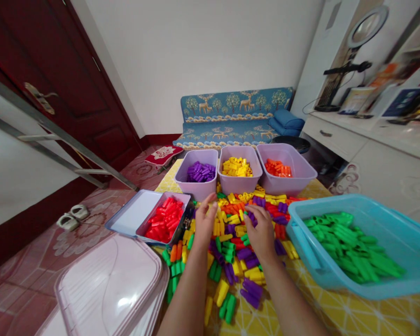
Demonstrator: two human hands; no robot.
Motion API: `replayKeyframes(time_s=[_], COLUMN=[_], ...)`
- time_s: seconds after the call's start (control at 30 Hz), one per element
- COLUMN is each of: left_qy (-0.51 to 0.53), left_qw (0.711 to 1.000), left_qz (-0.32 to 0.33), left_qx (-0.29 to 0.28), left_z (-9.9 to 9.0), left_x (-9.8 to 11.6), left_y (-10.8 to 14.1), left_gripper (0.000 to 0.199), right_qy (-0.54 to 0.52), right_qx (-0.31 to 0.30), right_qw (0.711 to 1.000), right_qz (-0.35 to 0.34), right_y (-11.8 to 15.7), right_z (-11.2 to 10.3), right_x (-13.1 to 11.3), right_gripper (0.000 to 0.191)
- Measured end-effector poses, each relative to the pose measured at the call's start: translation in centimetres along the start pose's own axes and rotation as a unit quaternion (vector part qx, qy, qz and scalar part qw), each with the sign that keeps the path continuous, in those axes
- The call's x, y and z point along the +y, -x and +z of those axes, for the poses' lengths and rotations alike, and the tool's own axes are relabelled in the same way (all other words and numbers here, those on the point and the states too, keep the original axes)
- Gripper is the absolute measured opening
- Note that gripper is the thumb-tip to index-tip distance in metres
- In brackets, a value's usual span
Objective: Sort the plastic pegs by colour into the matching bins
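Note:
Loose plastic tube pieces in yellow, purple, green, orange and red lie in a heap on the table. My left hand is over the heap's left side, just in front of the purple-piece bin, fingers apart and nothing visible in them. Over the middle right of the heap, my right hand has its fingers curved and thumb apart. Purple pieces show close to its fingertips; whether it touches them I cannot tell.
Behind the heap stand lilac bins holding purple, yellow and orange pieces. A blue tub with green pieces is at right. Left are an open case with red pieces and stacked lids.

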State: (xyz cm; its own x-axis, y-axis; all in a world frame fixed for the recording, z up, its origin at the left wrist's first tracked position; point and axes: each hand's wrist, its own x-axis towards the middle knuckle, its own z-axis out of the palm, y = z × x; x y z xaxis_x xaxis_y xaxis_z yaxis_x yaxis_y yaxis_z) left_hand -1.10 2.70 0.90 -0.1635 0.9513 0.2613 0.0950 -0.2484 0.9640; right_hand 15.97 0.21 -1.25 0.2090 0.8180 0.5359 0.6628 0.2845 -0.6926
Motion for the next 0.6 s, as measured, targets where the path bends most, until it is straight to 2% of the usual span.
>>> replayKeyframes(time_s=[0.1,0.2,0.33,0.43,0.6], left_qy=[-0.215,-0.325,-0.381,-0.392,-0.374], left_qw=[0.973,0.939,0.917,0.912,0.919], left_qz=[0.055,0.06,0.055,0.055,0.063], left_qx=[-0.064,-0.097,-0.106,-0.105,-0.108], left_z=[1.2,1.4,1.4,1.6,1.7], left_x=[-1.6,-2.3,-2.2,-2.1,-2.1], left_y=[0.7,1.0,1.0,1.0,0.9], left_gripper=[0.044,0.049,0.049,0.049,0.052], right_qy=[0.105,0.135,0.129,0.139,0.195], right_qx=[0.045,0.015,-0.089,-0.122,-0.17], right_qw=[0.993,0.991,0.988,0.983,0.965], right_qz=[-0.031,-0.015,0.008,-0.008,-0.036], right_y=[-0.2,-0.6,-2.0,-3.3,-4.9], right_z=[-0.2,-0.1,-0.1,-0.1,0.9], right_x=[0.3,1.4,2.3,1.8,0.6], right_gripper=[0.04,0.054,0.04,0.031,0.038])
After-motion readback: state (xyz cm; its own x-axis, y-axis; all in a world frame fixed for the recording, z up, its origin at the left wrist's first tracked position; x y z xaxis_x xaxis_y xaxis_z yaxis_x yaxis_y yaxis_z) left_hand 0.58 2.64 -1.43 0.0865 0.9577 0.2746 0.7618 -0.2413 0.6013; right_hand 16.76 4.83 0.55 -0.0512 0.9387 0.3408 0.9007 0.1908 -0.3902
